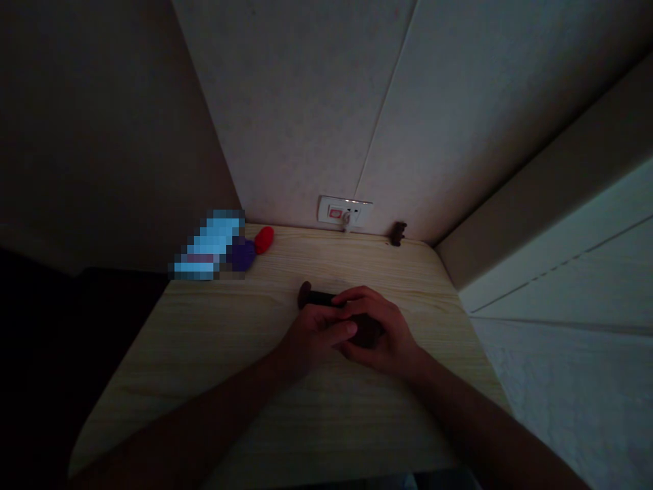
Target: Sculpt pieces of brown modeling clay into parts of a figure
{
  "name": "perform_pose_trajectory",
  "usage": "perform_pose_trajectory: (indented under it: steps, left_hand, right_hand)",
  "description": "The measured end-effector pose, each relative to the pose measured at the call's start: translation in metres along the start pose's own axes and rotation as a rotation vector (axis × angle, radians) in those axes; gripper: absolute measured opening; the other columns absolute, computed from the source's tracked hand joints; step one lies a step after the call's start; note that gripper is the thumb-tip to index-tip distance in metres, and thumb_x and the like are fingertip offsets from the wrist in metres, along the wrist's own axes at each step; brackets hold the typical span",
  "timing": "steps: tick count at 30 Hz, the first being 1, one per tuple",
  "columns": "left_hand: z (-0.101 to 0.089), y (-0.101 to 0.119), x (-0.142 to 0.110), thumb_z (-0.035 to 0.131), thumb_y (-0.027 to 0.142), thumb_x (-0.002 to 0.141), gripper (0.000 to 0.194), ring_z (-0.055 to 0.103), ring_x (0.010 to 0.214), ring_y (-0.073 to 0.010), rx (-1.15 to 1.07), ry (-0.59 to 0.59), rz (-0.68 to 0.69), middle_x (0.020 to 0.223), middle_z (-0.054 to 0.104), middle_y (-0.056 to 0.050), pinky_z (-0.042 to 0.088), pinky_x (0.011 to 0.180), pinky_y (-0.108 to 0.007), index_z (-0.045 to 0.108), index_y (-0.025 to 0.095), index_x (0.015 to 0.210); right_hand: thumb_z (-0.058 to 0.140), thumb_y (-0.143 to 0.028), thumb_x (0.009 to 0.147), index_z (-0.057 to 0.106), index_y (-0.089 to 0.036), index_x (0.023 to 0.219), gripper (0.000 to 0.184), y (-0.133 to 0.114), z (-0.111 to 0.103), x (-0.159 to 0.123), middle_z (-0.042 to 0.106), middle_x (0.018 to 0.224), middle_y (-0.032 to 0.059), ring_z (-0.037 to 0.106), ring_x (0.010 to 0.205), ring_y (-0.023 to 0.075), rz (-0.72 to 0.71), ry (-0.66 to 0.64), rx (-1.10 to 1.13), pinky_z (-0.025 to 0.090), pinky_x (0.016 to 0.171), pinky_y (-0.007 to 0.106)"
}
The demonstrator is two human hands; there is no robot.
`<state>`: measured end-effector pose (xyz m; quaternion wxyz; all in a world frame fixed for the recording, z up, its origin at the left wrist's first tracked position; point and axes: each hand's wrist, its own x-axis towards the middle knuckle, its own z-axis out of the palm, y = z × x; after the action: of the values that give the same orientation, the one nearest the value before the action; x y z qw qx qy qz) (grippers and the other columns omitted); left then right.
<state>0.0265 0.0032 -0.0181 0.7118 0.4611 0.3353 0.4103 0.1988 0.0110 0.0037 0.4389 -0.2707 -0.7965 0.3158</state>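
Observation:
Over the middle of the wooden tabletop, my left hand (319,333) and my right hand (392,333) meet with fingers curled. A dark brown lump (366,331) sits inside the curve of my right hand, with its thumb below and fingers above. My left thumb and fingers press at the lump's left side. Just beyond the left fingers lies a black bar-shaped thing (320,298) with a rounded brown end (305,294); the right fingertips overlap its right end. Whether the bar and the lump are joined is hidden by my fingers. Dim light blurs the details.
The pale wooden table (204,354) stands against a wall with a socket (345,211) and plug. A small dark brown figure (398,233) is at the back right. A red lump (264,239), a purple lump (242,254) and a pixelated bright rectangle (209,245) are at the back left.

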Motion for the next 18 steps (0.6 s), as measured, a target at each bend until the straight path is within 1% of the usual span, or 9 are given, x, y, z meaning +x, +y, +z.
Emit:
perform_pose_trajectory:
  steps: [3, 5, 9, 12, 14, 18]
  left_hand:
    - [0.0004, 0.0002, 0.0001, 0.076, 0.037, 0.076, 0.025, 0.058, 0.063, -0.0140, -0.006, 0.000, -0.009, 0.069, 0.068, -0.002, 0.043, 0.064, -0.026, 0.078, 0.013, 0.079]
    - [0.0003, -0.0007, -0.0002, 0.076, 0.037, 0.076, 0.025, 0.058, 0.065, -0.0147, -0.002, 0.009, -0.017, 0.071, 0.069, -0.003, 0.044, 0.065, -0.027, 0.078, 0.013, 0.079]
    - [-0.0014, -0.0039, -0.0005, 0.076, 0.040, 0.077, 0.028, 0.050, 0.059, -0.0117, 0.044, 0.024, -0.005, 0.062, 0.060, 0.000, 0.037, 0.059, -0.024, 0.073, 0.013, 0.070]
    - [-0.0025, -0.0044, 0.0001, 0.075, 0.041, 0.078, 0.031, 0.044, 0.056, -0.0099, 0.046, -0.004, 0.000, 0.059, 0.053, 0.002, 0.032, 0.056, -0.024, 0.070, 0.013, 0.067]
    - [-0.0028, -0.0038, 0.0008, 0.074, 0.041, 0.079, 0.031, 0.042, 0.056, -0.0095, 0.042, -0.027, 0.000, 0.058, 0.051, 0.003, 0.031, 0.056, -0.024, 0.069, 0.013, 0.067]
    - [-0.0027, -0.0041, 0.0016, 0.074, 0.041, 0.078, 0.032, 0.041, 0.056, -0.0097, 0.058, -0.016, 0.005, 0.058, 0.050, 0.003, 0.030, 0.056, -0.024, 0.068, 0.012, 0.065]
  right_hand:
    - [0.083, -0.019, 0.075, 0.067, -0.023, 0.110, 0.039, -0.0004, 0.0004, -0.0003, 0.067, 0.115, 0.0100, 0.067, 0.103, 0.0227, 0.004, 0.003, 0.015, 0.056, 0.087, 0.035]
    - [0.083, -0.019, 0.075, 0.068, -0.023, 0.108, 0.036, -0.0007, 0.0004, 0.0002, 0.068, 0.114, 0.0099, 0.068, 0.103, 0.0224, 0.012, 0.000, 0.025, 0.056, 0.086, 0.035]
    - [0.083, -0.018, 0.075, 0.067, -0.022, 0.101, 0.031, -0.0012, 0.0004, 0.0010, 0.069, 0.110, 0.0091, 0.068, 0.100, 0.0219, 0.016, -0.002, 0.039, 0.056, 0.084, 0.034]
    - [0.083, -0.018, 0.075, 0.067, -0.023, 0.101, 0.031, -0.0012, 0.0007, 0.0006, 0.069, 0.109, 0.0088, 0.068, 0.100, 0.0222, 0.028, -0.001, 0.050, 0.055, 0.085, 0.035]
    - [0.082, -0.018, 0.075, 0.066, -0.023, 0.101, 0.031, -0.0009, 0.0009, -0.0001, 0.069, 0.109, 0.0085, 0.068, 0.100, 0.0221, 0.042, -0.005, 0.057, 0.055, 0.085, 0.035]
    - [0.082, -0.019, 0.075, 0.065, -0.023, 0.101, 0.031, -0.0001, 0.0012, -0.0010, 0.069, 0.111, 0.0088, 0.068, 0.099, 0.0221, 0.058, -0.010, 0.060, 0.055, 0.084, 0.035]
